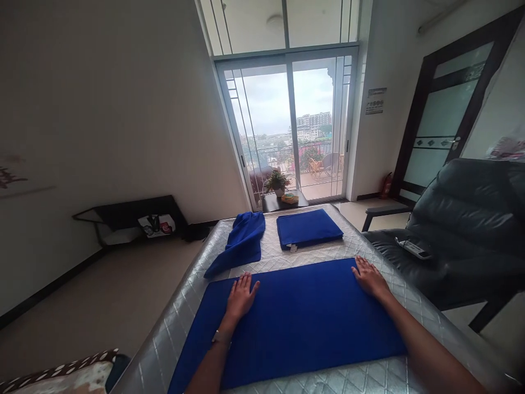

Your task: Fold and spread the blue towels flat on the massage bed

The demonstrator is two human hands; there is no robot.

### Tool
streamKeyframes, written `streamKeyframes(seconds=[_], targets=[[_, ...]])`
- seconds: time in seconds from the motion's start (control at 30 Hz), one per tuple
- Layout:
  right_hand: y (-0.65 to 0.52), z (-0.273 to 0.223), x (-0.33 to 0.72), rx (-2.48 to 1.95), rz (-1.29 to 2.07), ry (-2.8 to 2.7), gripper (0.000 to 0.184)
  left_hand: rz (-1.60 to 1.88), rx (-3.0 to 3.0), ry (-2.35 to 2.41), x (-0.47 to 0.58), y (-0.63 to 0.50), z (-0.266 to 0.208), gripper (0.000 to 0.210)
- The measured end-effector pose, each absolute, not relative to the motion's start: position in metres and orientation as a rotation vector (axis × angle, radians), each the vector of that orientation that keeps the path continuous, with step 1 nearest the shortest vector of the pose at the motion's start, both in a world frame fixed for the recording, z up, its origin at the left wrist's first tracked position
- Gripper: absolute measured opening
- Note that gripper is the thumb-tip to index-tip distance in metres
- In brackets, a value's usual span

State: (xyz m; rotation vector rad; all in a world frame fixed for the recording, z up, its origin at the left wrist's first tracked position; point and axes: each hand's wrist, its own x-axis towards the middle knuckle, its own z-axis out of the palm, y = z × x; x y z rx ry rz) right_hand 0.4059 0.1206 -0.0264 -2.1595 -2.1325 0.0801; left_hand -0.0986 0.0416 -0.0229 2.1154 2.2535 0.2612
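A blue cloth [303,317] lies spread flat in a wide rectangle across the quilted silver mattress [344,377]. My left hand [241,295] rests on its far edge toward the left, palm down with the fingers stretched out. At the far right corner of the cloth, my right hand [370,276] lies flat, fingers extended. Beyond the hands sits a folded blue cloth [309,227] in a neat stack, with a white tag at its near edge. To its left, a crumpled blue cloth [244,241] lies loosely bunched.
A black armchair [463,230] with a remote control [414,249] on its seat stands close on the right. Past the mattress is a small table [283,203] with a potted plant [278,183], before a sliding glass door [293,126]. A printed bag [157,225] is at left.
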Motion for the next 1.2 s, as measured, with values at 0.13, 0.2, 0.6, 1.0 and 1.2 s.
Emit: streamKeyframes(seconds=[0.13, 0.2, 0.6, 1.0, 1.2], targets=[[0.122, -0.030, 0.406, -2.159, 0.052, -2.125, 0.069, 0.225, 1.879, 2.514, -0.182, 0.031, -0.027, 0.077], [0.122, -0.030, 0.406, -2.158, 0.059, -2.118, 0.069, 0.224, 1.814, 2.584, -0.202, 0.027, -0.030, 0.079], [0.092, 0.025, 0.271, -1.967, -0.089, -2.183, 0.060, 0.352, 1.818, 2.646, -0.199, 0.025, -0.033, 0.082], [0.072, 0.005, 0.192, -1.659, 0.369, -2.468, 0.072, 0.373, 1.817, 2.630, -0.201, 0.025, -0.035, 0.080], [0.098, -0.007, 0.312, -1.953, 0.231, -2.329, 0.069, 0.281, 1.795, 2.657, -0.202, 0.028, -0.037, 0.079]])
